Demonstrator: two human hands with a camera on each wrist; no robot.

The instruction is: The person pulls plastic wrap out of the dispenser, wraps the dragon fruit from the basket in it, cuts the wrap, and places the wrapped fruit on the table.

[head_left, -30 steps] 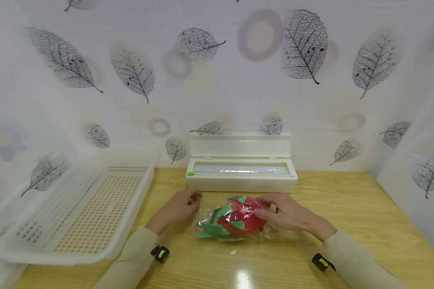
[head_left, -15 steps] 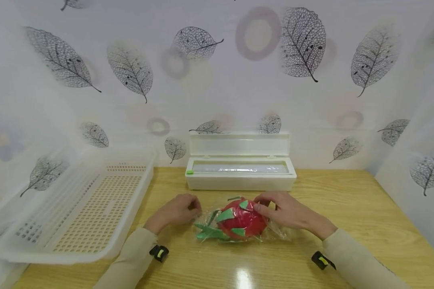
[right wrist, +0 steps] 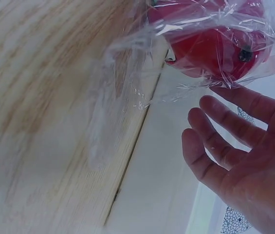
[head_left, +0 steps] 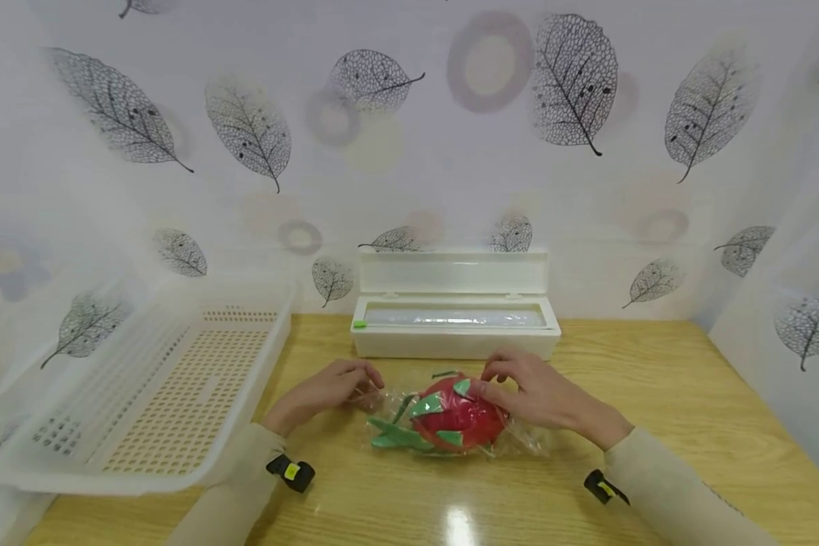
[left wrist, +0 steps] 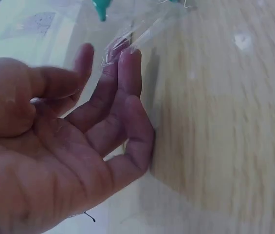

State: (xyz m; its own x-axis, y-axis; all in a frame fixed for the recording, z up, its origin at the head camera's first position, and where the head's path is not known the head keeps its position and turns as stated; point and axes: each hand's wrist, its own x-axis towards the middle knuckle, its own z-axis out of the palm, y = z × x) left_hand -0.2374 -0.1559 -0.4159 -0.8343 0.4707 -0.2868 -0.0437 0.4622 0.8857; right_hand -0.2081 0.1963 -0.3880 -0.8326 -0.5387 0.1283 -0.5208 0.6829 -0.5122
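Observation:
A red dragon fruit with green scales lies on the wooden table, loosely wrapped in clear cling film. My right hand holds the fruit's right end lightly between thumb and index finger; the other fingers are spread apart in the right wrist view, where loose film trails from the fruit. My left hand is beside the fruit's green left end, palm inward, fingers loosely bent. In the left wrist view, a film edge overlaps its fingertips.
Behind the fruit stands a white cling film dispenser, lid raised, a film roll inside and a green slider at its left. A white perforated basket occupies the left side. A leaf-patterned curtain encloses the back and sides.
The fruit has turned under my right hand, showing different scales, and then stayed nearly still. The right index finger has lifted slightly, and my left hand has shifted a little, its fingers loosening.

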